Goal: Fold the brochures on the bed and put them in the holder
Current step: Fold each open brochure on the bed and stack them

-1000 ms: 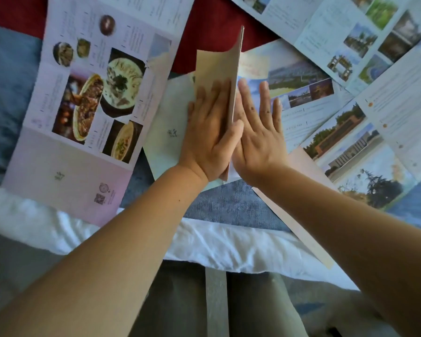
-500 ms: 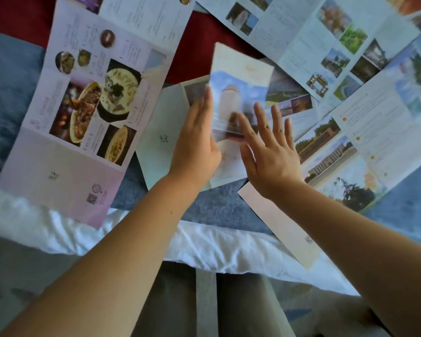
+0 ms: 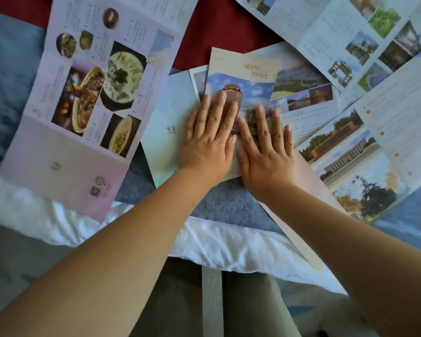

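A brochure with a sky-and-tower cover panel lies in the middle of the bed, its right panel folded over flat. My left hand presses on the cover with straight fingers. My right hand lies flat beside it, thumb touching the left hand, pressing the same folded panel. The brochure's pale green left panel still lies spread out to the left. No holder is in view.
An unfolded food brochure lies at the left. Several unfolded scenery brochures overlap at the right and top right. They rest on a blue and red cover with a white sheet edge toward me.
The panel that stood upright between my hands a second ago has come down to the left. Both hands now press it flat.
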The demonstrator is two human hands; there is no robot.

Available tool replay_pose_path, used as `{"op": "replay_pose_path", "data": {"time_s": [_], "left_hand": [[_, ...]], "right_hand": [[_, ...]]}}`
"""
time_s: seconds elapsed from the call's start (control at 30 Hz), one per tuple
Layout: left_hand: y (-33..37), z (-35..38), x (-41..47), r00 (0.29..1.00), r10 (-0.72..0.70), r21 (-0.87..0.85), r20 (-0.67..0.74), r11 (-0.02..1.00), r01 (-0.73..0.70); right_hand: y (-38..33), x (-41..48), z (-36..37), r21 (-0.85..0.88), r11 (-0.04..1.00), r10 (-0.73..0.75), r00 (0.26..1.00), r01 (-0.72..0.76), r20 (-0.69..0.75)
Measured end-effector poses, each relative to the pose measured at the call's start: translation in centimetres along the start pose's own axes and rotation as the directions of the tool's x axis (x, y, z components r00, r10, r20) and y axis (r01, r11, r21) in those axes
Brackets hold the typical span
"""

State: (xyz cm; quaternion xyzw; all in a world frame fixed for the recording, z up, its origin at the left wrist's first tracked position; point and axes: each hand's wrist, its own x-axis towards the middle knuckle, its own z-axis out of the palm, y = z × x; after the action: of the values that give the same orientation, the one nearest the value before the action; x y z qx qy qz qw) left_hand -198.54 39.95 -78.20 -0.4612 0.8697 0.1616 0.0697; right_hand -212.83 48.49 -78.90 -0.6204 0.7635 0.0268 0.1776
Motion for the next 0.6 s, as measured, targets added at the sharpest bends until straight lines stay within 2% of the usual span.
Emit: {"op": "replay_pose_path", "data": {"time_s": [0.1, 0.27, 0.37, 0.43, 0.5, 0.6], "left_hand": [[0.1, 0.5, 0.0, 0.999, 0.011, 0.008, -0.035, 1.0, -0.011], [0.4, -0.4, 0.1, 0.999, 0.022, -0.031, 0.026, 0.999, -0.021], [0.5, -1.9, 0.1, 0.999, 0.052, -0.234, -0.011, 0.971, -0.054], [0.2, -3.4, -0.1, 0.991, 0.033, -0.418, -0.127, 0.905, -0.083], [-0.4, -4.9, -0.4, 0.967, -0.097, -0.588, -0.235, 0.807, -0.062], [-1.8, -6.7, -0.6, 0.933, -0.256, -0.695, -0.254, 0.719, 0.008]], "right_hand": [[0.0, 0.1, 0.4, -0.015, 1.0, 0.0, 1.0, 0.0, -0.007], [-0.1, 0.0, 0.1, -0.028, 1.0, -0.001, 1.0, 0.0, -0.026], [-0.2, 0.0, -0.5, -0.06, 0.998, -0.008, 1.0, 0.007, -0.01], [-0.6, 0.0, -0.8, -0.055, 0.998, -0.012, 1.0, 0.013, 0.027], [-1.6, 0.0, -0.8, -0.048, 0.998, -0.039, 0.998, 0.041, 0.043], [-4.0, 0.3, -0.6, -0.01, 0.999, -0.053, 0.998, 0.054, 0.038]]}}
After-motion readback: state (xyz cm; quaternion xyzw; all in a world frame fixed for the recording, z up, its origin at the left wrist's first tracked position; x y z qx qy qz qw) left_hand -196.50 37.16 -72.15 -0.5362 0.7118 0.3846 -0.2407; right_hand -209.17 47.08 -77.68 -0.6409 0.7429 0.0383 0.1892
